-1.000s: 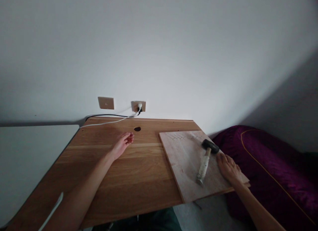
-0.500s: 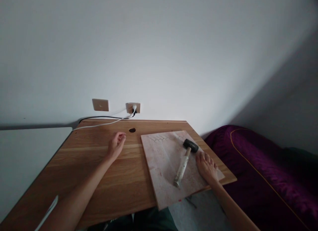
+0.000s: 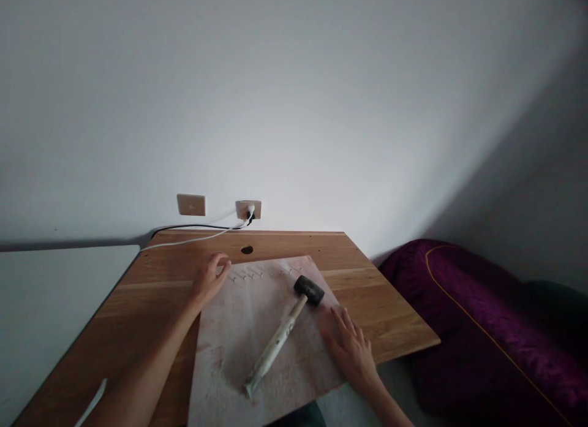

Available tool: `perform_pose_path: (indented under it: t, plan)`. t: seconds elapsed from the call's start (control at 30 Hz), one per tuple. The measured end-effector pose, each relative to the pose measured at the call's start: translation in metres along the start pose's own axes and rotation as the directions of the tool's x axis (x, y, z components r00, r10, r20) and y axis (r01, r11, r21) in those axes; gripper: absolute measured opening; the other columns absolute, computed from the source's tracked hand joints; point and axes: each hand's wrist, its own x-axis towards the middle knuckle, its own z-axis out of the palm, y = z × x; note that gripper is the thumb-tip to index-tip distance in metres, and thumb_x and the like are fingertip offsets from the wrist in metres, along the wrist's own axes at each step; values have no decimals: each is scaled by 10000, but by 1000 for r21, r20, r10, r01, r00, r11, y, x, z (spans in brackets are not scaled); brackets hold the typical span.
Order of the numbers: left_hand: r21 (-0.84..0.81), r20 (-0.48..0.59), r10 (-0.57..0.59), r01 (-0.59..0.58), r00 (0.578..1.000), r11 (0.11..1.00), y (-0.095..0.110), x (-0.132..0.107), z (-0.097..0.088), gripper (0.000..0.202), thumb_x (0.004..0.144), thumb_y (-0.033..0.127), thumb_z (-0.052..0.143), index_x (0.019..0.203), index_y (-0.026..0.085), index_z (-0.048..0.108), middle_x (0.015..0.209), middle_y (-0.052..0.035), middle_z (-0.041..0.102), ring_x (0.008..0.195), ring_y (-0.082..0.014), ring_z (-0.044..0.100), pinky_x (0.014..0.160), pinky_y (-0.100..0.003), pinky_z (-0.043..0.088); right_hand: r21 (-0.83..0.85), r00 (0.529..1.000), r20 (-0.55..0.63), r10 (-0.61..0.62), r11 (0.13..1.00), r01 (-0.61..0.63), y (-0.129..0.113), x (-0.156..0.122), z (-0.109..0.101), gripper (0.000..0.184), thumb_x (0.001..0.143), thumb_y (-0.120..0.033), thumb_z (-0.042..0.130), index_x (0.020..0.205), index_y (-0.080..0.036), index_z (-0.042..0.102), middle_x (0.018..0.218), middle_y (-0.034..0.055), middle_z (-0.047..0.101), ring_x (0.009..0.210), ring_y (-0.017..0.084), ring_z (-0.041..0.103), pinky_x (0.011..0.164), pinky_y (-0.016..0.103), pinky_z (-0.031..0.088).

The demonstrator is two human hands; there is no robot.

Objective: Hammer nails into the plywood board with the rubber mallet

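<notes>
A pale, stained board [image 3: 215,359] lies at a slant on the wooden table, its near end reaching the front edge. On it rests a mallet [image 3: 278,341] with a black head at the upper right and a worn, whitish handle pointing towards me. Several small nail-like pieces [image 3: 245,276] are strewn along the board's far edge. My left hand [image 3: 211,279] is at the far left corner of the board, fingers bent with a gap from the thumb. Fingers spread, my right hand [image 3: 351,347] lies flat over the board's right edge.
The wooden table [image 3: 390,310] stands against a white wall, with a round cable hole [image 3: 247,250] near its back. White and black cables run from the wall socket [image 3: 248,210]. A white panel [image 3: 55,304] is at the left, a purple-covered piece [image 3: 459,317] at the right.
The board has slid left and towards me, carrying the mallet and small pieces. My right hand moved left with it. My left hand has come to its far corner.
</notes>
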Motion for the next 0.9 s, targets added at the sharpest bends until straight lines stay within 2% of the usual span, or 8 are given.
perform_pose_path:
  t: [0.07,0.13,0.23,0.3,0.4,0.53,0.67,0.9]
  plan:
    - [19,11,-58,58,998,998,-11,2,-12,148,841,375,672,894,239,690,968,-80,720,985,-278,669,977,-389,500,31,990,-24,-141,989,142,-1,-17,6,605,1008,-483,474,1588,-324,412,1633,143,433,1432,391,498,1022,626,521]
    - [9,-1,-115,115,993,993,-18,3,-20,183,833,415,687,888,240,686,933,-76,727,958,-274,684,927,-369,524,44,965,-106,-239,969,245,-7,-25,3,662,1007,-439,497,1632,-348,300,1627,126,446,1443,365,493,1040,592,531]
    - [-34,34,-132,133,991,990,-20,3,-25,240,798,468,726,864,240,693,911,-77,741,949,-279,690,941,-378,523,56,903,-244,-353,925,377,-34,-20,-20,733,1011,-302,478,1670,-321,159,1671,118,369,1530,331,365,1129,570,473]
    - [-49,80,-102,106,992,993,-16,2,-24,260,784,487,740,853,239,702,905,-81,744,940,-283,689,974,-395,509,15,842,-289,-454,878,479,-58,-8,-40,709,1006,-273,507,1656,-326,227,1705,99,301,1577,329,252,1182,574,407]
    - [-33,78,-65,68,995,997,-8,1,-26,250,795,485,733,848,242,715,921,-89,744,945,-288,684,1002,-407,494,-54,774,-180,-607,792,608,-86,12,-57,710,927,-123,547,1585,-353,415,1703,61,318,1590,347,196,1223,616,314]
    - [-78,64,-99,104,993,992,3,0,-31,224,775,461,761,859,256,729,937,-75,755,958,-289,693,969,-380,510,-68,763,-56,-644,765,640,-94,27,-50,667,899,-12,507,1466,-353,588,1607,74,485,1565,366,260,1166,631,381]
    - [-100,128,-69,82,989,992,8,-1,-31,191,792,419,764,895,259,750,926,-67,768,925,-270,709,897,-335,531,-72,764,-95,-638,770,634,-83,31,-42,601,925,-4,500,1383,-360,659,1588,58,508,1535,347,323,1121,546,458]
    - [-96,200,-8,28,980,995,-5,-3,-24,164,822,386,726,871,233,758,881,-69,759,851,-242,690,847,-323,529,-84,794,-110,-599,801,593,-65,35,-48,532,927,-26,506,1306,-344,700,1516,80,575,1453,345,425,1045,555,513]
